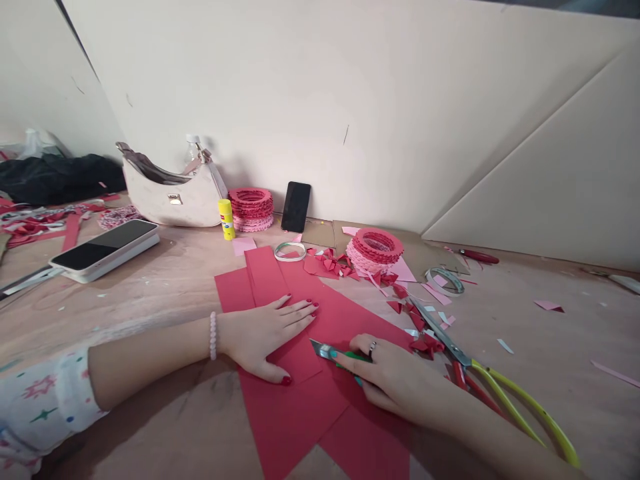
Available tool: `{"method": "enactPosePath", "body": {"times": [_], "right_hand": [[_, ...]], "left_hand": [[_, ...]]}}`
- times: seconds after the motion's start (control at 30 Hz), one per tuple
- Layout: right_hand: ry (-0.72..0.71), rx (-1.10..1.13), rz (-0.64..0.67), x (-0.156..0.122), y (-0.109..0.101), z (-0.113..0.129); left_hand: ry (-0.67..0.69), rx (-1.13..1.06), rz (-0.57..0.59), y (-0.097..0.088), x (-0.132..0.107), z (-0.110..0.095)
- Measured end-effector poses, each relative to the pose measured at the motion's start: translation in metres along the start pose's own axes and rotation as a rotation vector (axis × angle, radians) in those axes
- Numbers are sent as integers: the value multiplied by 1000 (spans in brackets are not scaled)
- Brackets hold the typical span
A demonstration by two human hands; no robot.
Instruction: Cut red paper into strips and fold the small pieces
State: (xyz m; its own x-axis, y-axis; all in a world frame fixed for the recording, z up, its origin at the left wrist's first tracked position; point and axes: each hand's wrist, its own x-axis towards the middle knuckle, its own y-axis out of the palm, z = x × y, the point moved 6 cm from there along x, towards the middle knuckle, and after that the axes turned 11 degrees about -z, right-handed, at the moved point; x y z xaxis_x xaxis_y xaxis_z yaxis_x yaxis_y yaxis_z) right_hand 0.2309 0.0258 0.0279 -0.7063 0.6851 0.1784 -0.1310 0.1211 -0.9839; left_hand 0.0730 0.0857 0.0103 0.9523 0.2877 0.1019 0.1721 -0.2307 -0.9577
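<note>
Several overlapping sheets of red paper (295,427) lie on the table in front of me. My left hand (270,333) rests flat on them with the fingers stretched out, a beaded bracelet at its wrist. My right hand (390,377) is closed around a green utility knife (345,360). The knife's blade (320,348) is out and points left, close to the edge of a smaller red sheet under my left hand. Whether the blade tip touches the paper I cannot tell.
Scissors with yellow handles (515,390) lie right of my right hand, near red paper scraps (425,343). Stacked paper rings (375,250), tape rolls (445,282), a glue stick (227,220), a phone (296,207), a handbag (175,193) and a white device (107,250) stand or lie farther back.
</note>
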Motion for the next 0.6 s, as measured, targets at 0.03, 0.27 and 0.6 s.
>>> {"method": "enactPosePath", "body": {"times": [0.03,0.27,0.6], "right_hand": [[-17,4,0,3,1,1],[-2,55,56,6,5,-9],[-2,66,45,4,8,-13]], "left_hand": [[-12,5,2,0,0,0],[-40,28,23,-2,1,1],[-101,-2,-20,1,0,9]]}}
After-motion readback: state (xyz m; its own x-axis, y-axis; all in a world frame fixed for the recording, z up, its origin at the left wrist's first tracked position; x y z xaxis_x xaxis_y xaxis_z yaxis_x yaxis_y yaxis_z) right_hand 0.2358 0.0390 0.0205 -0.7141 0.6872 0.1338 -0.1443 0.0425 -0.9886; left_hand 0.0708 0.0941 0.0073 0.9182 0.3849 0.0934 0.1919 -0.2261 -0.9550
